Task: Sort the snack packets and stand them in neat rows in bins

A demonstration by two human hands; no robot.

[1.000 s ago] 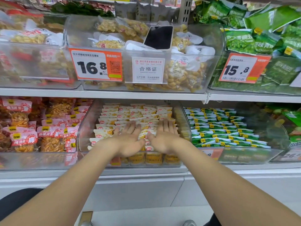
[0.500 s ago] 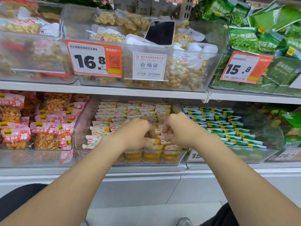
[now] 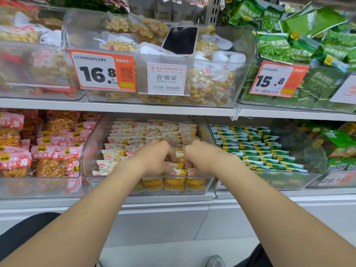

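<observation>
Above, 16.8 tag [image 3: 102, 71], left hand [image 3: 154, 158], right hand [image 3: 200, 157] pinching yellow packets [image 3: 180, 172]

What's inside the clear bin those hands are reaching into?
Rows of cream-and-yellow snack packets, standing upright in the clear bin. The left hand and right hand grip some near the front, covering those beneath; the bin's floor is hidden.

Bare forearms [image 3: 81, 214]; black trousers [image 3: 25, 234]; grey shoe tip [image 3: 215, 261]
</observation>
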